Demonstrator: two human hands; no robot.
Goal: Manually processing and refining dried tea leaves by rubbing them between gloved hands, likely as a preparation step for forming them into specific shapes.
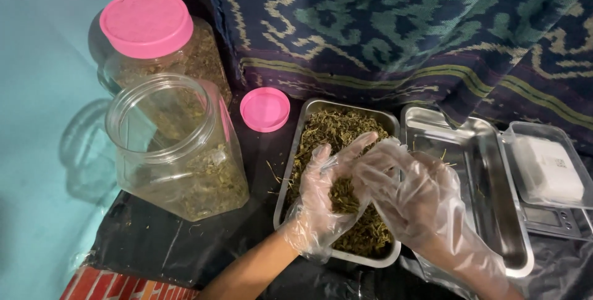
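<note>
— What lies under the work? 
— A black plastic sheet [154, 238], creased and glossy, spread over a teal floor [43, 152] at left. 
— And behind? 
— A dark blue woven cloth [401, 22] with pale green patterns and striped borders. A strip of red brick pattern [117, 284] shows at the lower left corner.

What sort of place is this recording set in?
Probably a home workspace for portioning dried herbs: a metal tray of dried leaves, a small digital scale, plastic jars and a patterned cloth.
</note>
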